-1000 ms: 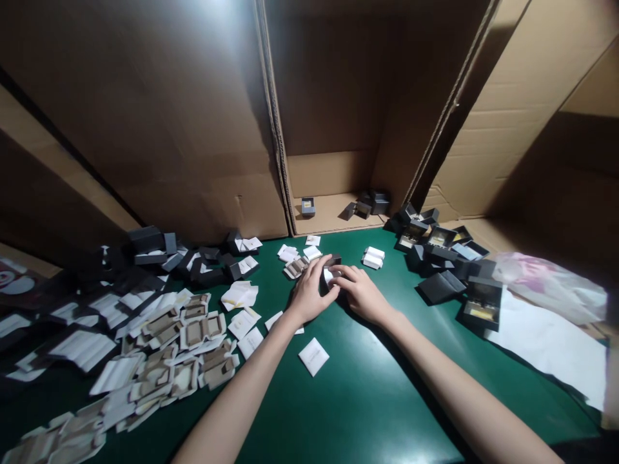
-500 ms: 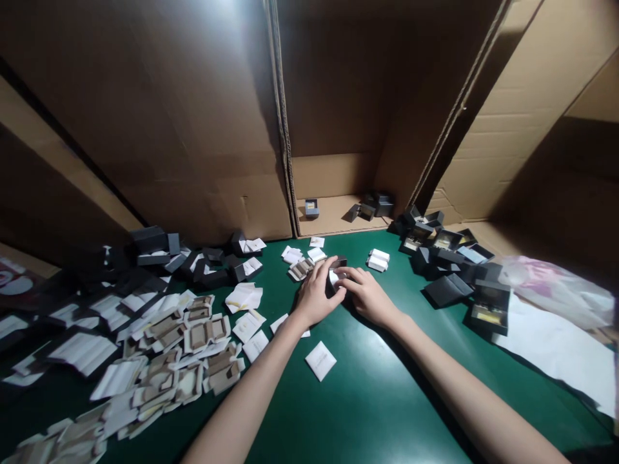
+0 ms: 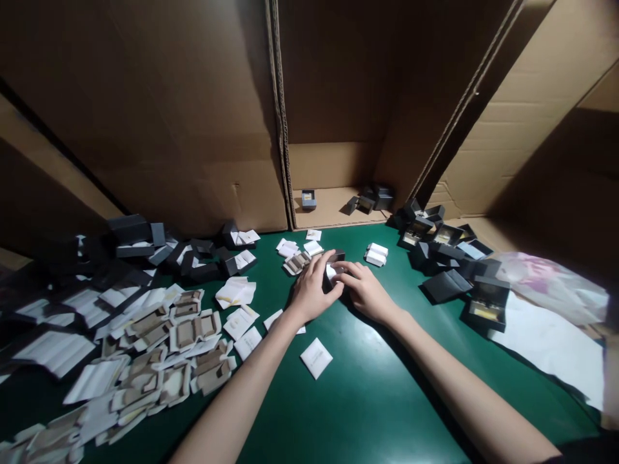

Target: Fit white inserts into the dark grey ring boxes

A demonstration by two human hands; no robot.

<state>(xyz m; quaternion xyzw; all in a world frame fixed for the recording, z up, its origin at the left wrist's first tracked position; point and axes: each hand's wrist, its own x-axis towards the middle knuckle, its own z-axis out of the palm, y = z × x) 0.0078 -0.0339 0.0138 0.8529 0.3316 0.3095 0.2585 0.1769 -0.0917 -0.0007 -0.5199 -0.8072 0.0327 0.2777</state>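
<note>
Both my hands meet over a small dark box (image 3: 338, 256) standing open on the green table (image 3: 387, 386). My left hand (image 3: 313, 291) is closed round its left side, the thumb along the front. My right hand (image 3: 366, 290) comes from the right with bent fingertips at the white paper insert (image 3: 331, 273) inside the box; they partly cover it. Left of the hands lies a small folded card tray (image 3: 296, 263). White slips (image 3: 313, 247) lie just behind it. A square white packet (image 3: 316, 358) lies flat in front, and a folded white insert (image 3: 376, 254) sits behind my right hand.
Folded card inserts (image 3: 181, 332) spread over the left, with black boxes (image 3: 129, 231) behind them. Open black boxes (image 3: 447, 234) crowd the right, beside a plastic bag (image 3: 551, 287) and a white sheet (image 3: 546, 348). Cardboard walls (image 3: 193, 129) rise behind; a cardboard ledge (image 3: 329, 207) holds several boxes.
The view has shifted slightly. Both hands stay at the dark box in nearly the same pose, with only small finger movement. Nothing else has visibly moved.
</note>
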